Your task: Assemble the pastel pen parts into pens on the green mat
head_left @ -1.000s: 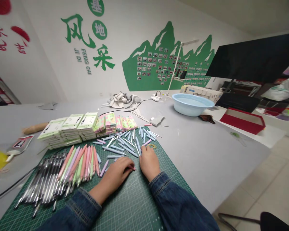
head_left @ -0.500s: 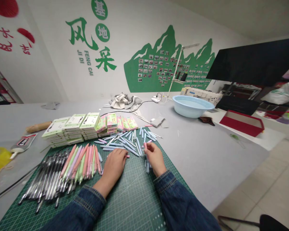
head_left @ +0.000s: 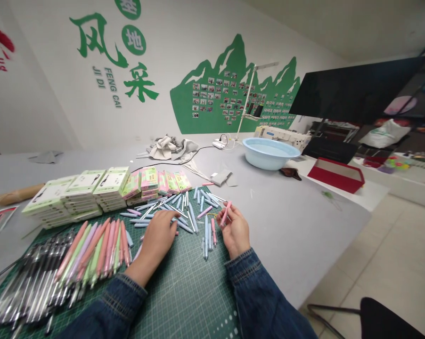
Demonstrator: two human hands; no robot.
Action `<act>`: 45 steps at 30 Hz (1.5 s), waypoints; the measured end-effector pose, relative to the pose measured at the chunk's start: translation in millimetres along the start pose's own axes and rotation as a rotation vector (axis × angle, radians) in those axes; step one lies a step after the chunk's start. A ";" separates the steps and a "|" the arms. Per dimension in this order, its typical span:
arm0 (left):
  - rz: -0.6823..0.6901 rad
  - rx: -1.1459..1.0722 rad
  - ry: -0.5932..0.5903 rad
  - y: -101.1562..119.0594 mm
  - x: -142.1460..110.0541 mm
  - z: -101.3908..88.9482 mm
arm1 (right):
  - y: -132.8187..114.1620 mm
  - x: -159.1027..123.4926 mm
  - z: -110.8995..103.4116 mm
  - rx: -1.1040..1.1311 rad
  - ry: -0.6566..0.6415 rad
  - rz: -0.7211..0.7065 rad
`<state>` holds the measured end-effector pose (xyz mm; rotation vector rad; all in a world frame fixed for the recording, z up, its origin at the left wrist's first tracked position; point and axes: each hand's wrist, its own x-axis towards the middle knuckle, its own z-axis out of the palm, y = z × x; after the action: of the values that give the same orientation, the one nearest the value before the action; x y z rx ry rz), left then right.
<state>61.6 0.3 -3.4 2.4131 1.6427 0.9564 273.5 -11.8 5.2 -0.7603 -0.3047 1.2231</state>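
My right hand [head_left: 235,230] is raised a little over the green cutting mat [head_left: 187,292] and pinches a pink pen barrel [head_left: 225,214] between its fingers. My left hand [head_left: 158,234] lies palm down on the mat, its fingers curled over a pink piece [head_left: 176,233] among several loose blue and pink pen parts [head_left: 184,212]. A row of pastel pens [head_left: 95,249] and a batch of black pens [head_left: 32,292] lie to the left.
Stacks of green and pink pen boxes [head_left: 92,188] stand behind the mat. A light blue basin [head_left: 271,153], a red box [head_left: 336,174], crumpled cloth [head_left: 170,147] and a cable lie on the grey table. A chair [head_left: 375,315] stands at the lower right.
My right hand lifted a pink barrel off the mat and turned palm up. Some blue and pink parts were pulled nearer. My left hand slid forward. The camera swung right.
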 end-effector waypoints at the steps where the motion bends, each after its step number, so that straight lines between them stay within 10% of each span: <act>1: -0.001 -0.002 -0.009 1.6 1.7 2.6 | -0.6 0.0 -0.1 0.007 -0.010 0.014; 13: -0.087 0.066 -0.074 -18.5 4.3 -7.5 | -0.4 -0.3 0.6 -0.195 -0.028 -0.093; 20: -0.263 0.216 -0.077 -35.3 12.0 -39.5 | 29.0 -18.3 10.3 -1.146 -0.321 -0.567; 28: -0.223 0.281 -0.144 -46.5 5.5 -31.8 | 57.9 -10.5 25.6 -1.788 -0.363 -0.722; 38: -0.188 0.267 -0.083 -49.8 6.2 -32.0 | 67.5 -17.7 35.2 -1.990 -0.576 -0.883; 45: 0.076 0.071 -0.081 -36.0 3.4 -14.2 | 69.0 -17.6 34.2 -1.843 -0.514 -0.839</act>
<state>25.5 14.6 -4.4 2.5419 1.5948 0.8107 196.8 -6.2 -13.1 -1.5419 -2.0826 -0.0252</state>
